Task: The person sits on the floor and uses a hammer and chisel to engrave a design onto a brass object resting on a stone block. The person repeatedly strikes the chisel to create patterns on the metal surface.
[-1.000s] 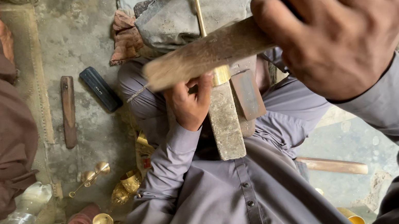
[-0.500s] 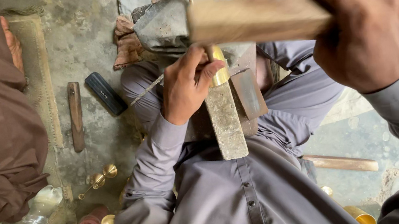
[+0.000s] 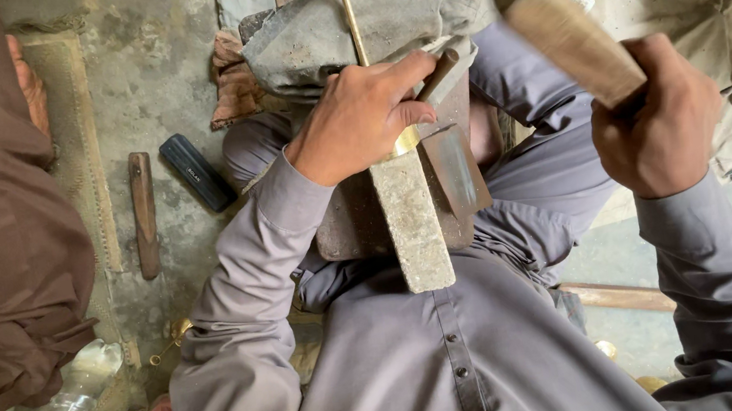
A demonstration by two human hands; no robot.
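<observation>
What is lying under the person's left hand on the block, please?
Under the left hand a slim brass rod runs onto a grey stone block. The hand covers the rod's lower end, so its contact with the block is hidden.

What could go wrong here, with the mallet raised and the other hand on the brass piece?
1. The left hand grips the brass piece right on the block; a stray blow from the wooden mallet in the right hand could hit its fingers.
2. The brass stem is thin and long; an off-centre hit might bend it.
3. The block rests over the person's lap, so it could shift under a blow.
</observation>
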